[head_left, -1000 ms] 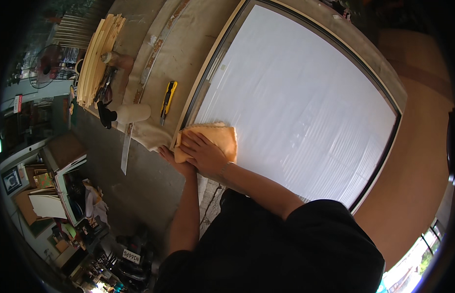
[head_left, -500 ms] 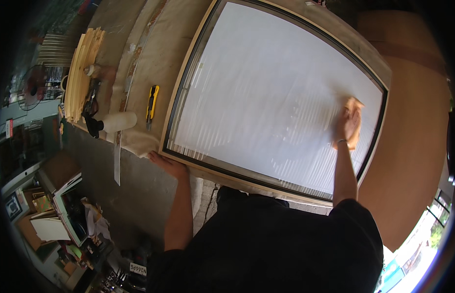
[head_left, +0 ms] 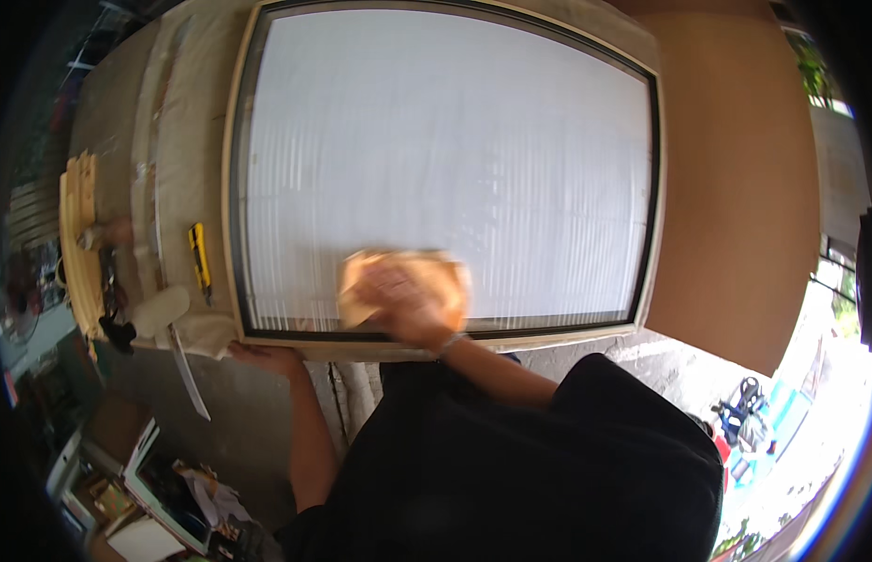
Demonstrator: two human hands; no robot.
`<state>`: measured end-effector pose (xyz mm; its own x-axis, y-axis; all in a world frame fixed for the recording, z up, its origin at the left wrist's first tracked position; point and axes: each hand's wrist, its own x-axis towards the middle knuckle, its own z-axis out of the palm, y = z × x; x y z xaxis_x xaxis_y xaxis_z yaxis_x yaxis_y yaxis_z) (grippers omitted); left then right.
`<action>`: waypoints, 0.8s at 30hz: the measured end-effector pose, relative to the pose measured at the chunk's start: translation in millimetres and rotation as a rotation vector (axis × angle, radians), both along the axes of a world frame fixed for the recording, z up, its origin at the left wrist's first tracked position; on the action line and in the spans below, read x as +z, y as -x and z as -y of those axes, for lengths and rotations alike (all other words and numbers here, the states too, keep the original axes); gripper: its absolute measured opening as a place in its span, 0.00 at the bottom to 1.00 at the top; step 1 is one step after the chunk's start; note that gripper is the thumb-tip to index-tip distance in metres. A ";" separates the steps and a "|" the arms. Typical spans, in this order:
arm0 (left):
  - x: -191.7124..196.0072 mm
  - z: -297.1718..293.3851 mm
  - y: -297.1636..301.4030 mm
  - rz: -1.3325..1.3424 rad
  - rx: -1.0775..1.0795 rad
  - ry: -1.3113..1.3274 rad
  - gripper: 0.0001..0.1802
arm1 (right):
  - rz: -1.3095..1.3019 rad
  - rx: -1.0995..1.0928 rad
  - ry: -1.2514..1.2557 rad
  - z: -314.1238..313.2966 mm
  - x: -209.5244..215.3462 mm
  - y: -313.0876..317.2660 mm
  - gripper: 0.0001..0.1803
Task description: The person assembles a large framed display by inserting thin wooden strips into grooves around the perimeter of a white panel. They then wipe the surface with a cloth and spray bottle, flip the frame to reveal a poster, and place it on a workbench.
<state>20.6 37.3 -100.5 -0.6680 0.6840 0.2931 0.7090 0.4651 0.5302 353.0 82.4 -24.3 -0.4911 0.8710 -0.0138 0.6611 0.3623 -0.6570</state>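
Note:
A large rectangular wooden frame (head_left: 650,187) with a dark inner border lies flat on the work table. Inside it is a glossy pane (head_left: 408,140) over a white sheet, with bright striped reflections. My right hand (head_left: 403,298), blurred by motion, presses an orange-tan cloth (head_left: 448,281) onto the pane near its front edge, left of the middle. At the frame's near left corner, my left hand (head_left: 270,358) rests against the outer edge with its fingers stretched to the left.
Left of the frame lie a yellow utility knife (head_left: 200,258), a whitish bottle (head_left: 162,309) with a black top, a metal ruler (head_left: 190,375) and a bundle of wooden strips (head_left: 82,244). A large brown board (head_left: 736,187) stands at the right. Clutter, including flat panels (head_left: 150,539), fills the lower left.
My right hand has swept the cloth from the pane's right side to the left along the near edge. The view has shifted and turned. My left hand stays by the frame's corner.

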 end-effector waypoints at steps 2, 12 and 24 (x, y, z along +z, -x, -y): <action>6.7 -2.5 -8.9 0.136 0.057 -0.103 0.37 | 0.408 -0.367 -0.232 10.9 1.1 -110.4 0.32; 18.4 2.4 -7.5 -0.022 0.056 0.047 0.50 | 0.677 -1.675 0.279 66.7 -54.8 -329.2 0.40; 79.3 -44.5 -41.5 0.704 0.238 -0.451 0.35 | 0.154 -0.139 0.107 -74.9 17.2 251.4 0.40</action>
<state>62.1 81.7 -21.2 -0.9064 0.4211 -0.0326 0.0572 0.1987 0.9784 101.5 157.2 -7.1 -0.3518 0.9195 -0.1755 0.7950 0.1945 -0.5747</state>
